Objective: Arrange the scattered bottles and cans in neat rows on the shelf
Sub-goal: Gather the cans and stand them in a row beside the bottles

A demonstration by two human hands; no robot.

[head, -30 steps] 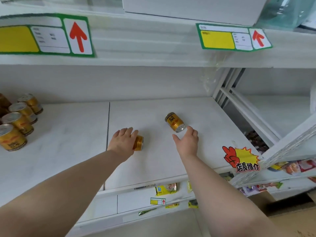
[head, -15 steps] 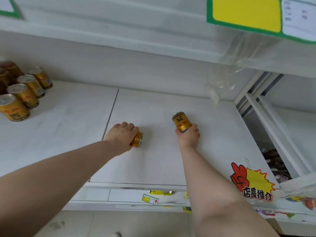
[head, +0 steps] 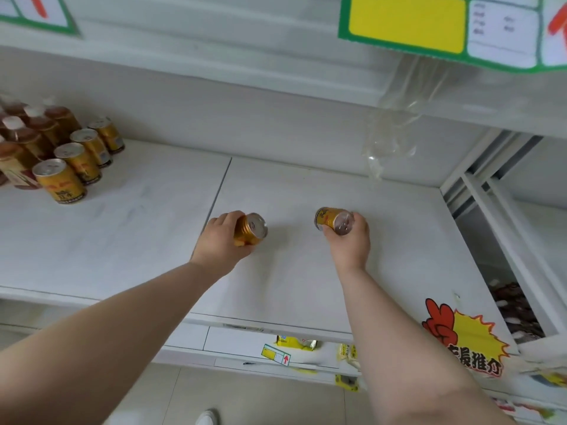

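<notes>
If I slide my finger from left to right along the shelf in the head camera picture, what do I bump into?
Brown bottles → row of standing gold cans → left hand → the can it holds → the can in the right hand → right hand → red and yellow sticker.

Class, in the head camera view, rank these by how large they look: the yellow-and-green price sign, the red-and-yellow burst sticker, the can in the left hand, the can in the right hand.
1. Price sign, nearest the camera, partly cropped.
2. Burst sticker.
3. Can in the left hand and can in the right hand: alike, both partly covered, so unranked.
</notes>
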